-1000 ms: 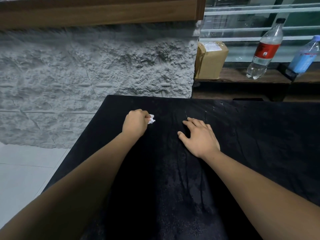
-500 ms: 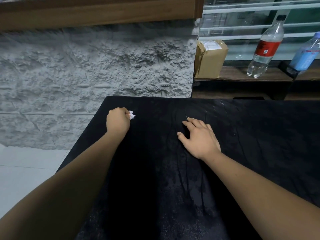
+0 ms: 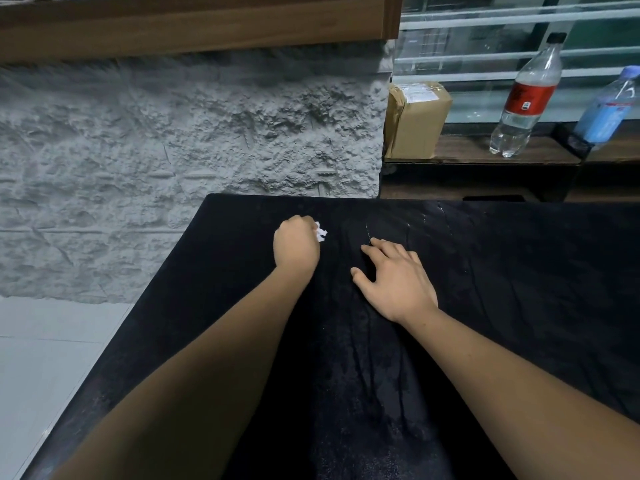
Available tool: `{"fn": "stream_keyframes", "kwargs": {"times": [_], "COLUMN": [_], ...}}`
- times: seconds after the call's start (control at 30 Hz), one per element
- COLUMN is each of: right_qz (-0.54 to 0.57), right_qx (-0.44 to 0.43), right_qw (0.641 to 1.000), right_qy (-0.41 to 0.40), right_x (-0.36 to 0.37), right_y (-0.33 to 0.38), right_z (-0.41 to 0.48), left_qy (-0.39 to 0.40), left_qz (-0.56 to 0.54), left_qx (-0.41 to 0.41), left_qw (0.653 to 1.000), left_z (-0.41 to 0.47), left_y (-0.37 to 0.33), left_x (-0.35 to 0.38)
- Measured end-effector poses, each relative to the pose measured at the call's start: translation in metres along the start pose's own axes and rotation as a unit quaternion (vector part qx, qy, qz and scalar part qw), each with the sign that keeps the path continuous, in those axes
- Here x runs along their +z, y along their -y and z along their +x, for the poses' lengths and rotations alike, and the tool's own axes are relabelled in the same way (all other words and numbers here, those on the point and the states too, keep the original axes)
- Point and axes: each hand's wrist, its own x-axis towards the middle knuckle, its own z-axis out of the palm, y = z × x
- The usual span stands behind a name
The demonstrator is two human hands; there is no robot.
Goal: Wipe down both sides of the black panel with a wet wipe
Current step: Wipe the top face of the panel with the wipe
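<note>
Head view: the black panel (image 3: 502, 289) lies flat and fills the near and right part of the scene. Its far edge runs left to right below the rough grey wall (image 3: 173, 168), and its left edge slants from the near left up to the far left corner. The frame cuts off its right side and near end, so its long axis cannot be told. Only the upper face shows. The surface carries faint streaks and pale specks, hard to make out against the black.

The left hand (image 3: 296, 245) rests on the panel near the far edge, left of centre, with its fingers curled into a fist around the wet wipe (image 3: 321, 232). Only a small crumpled white tuft of the wipe sticks out at the right of the fist; the rest is hidden inside the hand, and the fingertips cannot be seen. The right hand (image 3: 398, 282) lies palm down on the panel just right of the left hand and apart from it. Its fingers are straight and loosely together, pointing far and left, with the thumb spread out to the left. It holds nothing.

Beyond the panel on the far right, a wooden shelf (image 3: 467, 152) bears a taped cardboard box (image 3: 417, 121), a clear bottle with a red label (image 3: 526, 98) and a blue bottle (image 3: 606, 112) partly cut off by the frame. Pale floor tiles (image 3: 41, 358) show at the near left.
</note>
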Motion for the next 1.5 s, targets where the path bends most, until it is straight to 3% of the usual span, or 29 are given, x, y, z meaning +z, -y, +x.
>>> {"fn": "stream_keyframes", "kwargs": {"times": [0.3, 0.8, 1.17, 1.5], "right_qz": [0.006, 0.016, 0.008, 0.006], "right_qx": [-0.004, -0.002, -0.001, -0.002], "right_qw": [1.0, 1.0, 1.0, 1.0], "right_qy": [-0.001, 0.0, -0.003, -0.004], "right_x": [0.0, -0.001, 0.0, 0.0], "right_y": [-0.003, -0.002, -0.001, -0.002], "right_z": [0.0, 0.0, 0.0, 0.0], "left_qy": [0.054, 0.011, -0.052, -0.021], "left_qz": [-0.013, 0.015, -0.019, -0.004], "left_qx": [0.079, -0.008, -0.177, -0.11], "left_qw": [0.995, 1.0, 0.983, 0.994], "left_z": [0.021, 0.058, 0.066, 0.075], "left_y": [0.034, 0.112, 0.084, 0.052], "left_x": [-0.013, -0.036, -0.02, 0.0]}}
